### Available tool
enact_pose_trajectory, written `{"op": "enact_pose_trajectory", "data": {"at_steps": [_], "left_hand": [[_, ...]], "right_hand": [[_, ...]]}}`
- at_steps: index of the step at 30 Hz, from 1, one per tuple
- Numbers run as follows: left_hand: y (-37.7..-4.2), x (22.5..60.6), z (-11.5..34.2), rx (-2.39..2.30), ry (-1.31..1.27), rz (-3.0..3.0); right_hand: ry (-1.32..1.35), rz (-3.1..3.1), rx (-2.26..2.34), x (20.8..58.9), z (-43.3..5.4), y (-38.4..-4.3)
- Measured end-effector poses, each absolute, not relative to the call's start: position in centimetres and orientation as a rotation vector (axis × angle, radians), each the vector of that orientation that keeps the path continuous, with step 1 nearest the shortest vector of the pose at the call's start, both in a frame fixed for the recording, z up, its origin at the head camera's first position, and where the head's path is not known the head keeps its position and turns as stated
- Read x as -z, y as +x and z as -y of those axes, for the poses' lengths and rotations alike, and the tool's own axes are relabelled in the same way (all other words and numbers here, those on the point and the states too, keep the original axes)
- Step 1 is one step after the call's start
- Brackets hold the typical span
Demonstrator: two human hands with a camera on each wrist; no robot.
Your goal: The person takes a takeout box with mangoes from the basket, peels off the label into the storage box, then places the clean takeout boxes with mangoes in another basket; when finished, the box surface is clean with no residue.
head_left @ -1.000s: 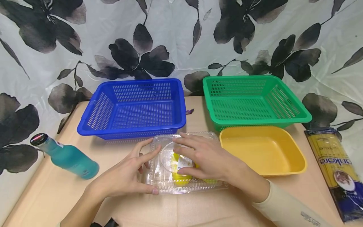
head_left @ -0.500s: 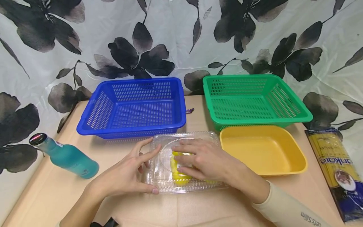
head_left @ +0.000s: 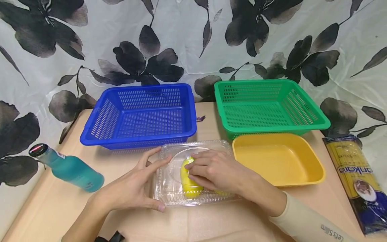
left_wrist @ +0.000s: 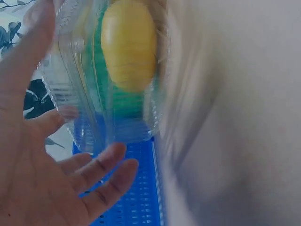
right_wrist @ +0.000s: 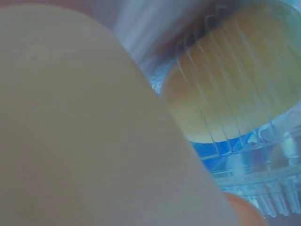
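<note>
A clear plastic clamshell container sits on the table in front of the blue basket. Inside it lies a smooth yellow oblong thing, fruit-like, also seen through the plastic in the left wrist view. A second yellow patch shows under the right wrist. My left hand lies along the container's left side, fingers spread on the rim and thumb at the front corner. My right hand rests on the lid with bent fingertips gathered over its middle. Whatever lies under those fingertips is hidden.
Behind stand a blue basket and a green basket. A yellow tub is right of the container. A teal bottle stands at left, a yellow-blue packet lies at right. A small purple wrapper lies between the baskets.
The right hand's fingers have drawn together and bent on the lid. A white label seen there a second ago is now covered from view. The left hand has hardly moved.
</note>
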State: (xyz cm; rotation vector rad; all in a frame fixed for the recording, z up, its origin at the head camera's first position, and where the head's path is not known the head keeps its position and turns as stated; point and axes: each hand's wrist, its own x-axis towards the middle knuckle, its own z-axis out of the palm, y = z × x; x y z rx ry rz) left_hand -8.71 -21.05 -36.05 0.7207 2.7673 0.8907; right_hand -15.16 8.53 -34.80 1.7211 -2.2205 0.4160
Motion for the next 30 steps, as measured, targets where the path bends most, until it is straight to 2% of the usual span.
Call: {"op": "enact_pose_trajectory", "data": {"at_steps": [16,30], "left_hand": [[-9.8,36.5,21.1,-0.924,0.827,-2.79],[-9.8,36.5,20.8,-0.925,0.778,-2.771]], "right_hand": [[1.643,2.344,-0.77,34.4,-8.6,-15.7],[1.378,2.473,-1.32,33.5,-9.9,-16.4]]}}
